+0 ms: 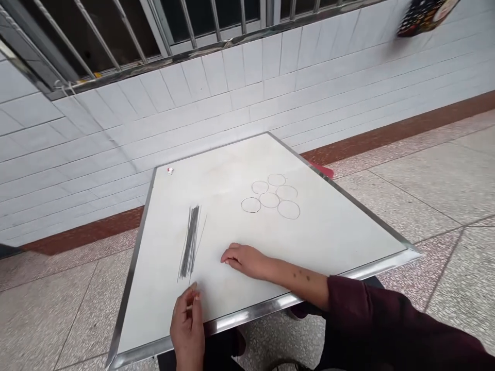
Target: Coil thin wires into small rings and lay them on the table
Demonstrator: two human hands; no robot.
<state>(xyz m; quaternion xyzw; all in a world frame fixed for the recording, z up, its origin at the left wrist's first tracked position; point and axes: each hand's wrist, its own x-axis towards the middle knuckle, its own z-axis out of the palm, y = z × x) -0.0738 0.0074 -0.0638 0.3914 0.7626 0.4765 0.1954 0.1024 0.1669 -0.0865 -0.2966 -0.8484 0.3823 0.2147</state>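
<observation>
A bundle of thin grey wires point(189, 245) lies lengthwise on the left half of the white table, with a few strands apart from it. My left hand point(187, 322) is at the table's front edge, just below the bundle's near end. Its thumb and forefinger are pinched together by the tip of a loose wire point(201, 232), seemingly on it. My right hand point(244, 260) rests palm down on the table, right of the bundle, its fingers curled and no object showing in them. Beyond it several thin wire rings point(269, 200) lie flat in a cluster, edges close or touching.
The white tabletop point(328, 226) has a metal rim point(255, 312) and stands near a white tiled wall point(216, 113). A small red and white scrap point(170, 170) lies at the far left corner. A red object point(323, 170) shows past the right edge. Barred windows point(209, 20) are above.
</observation>
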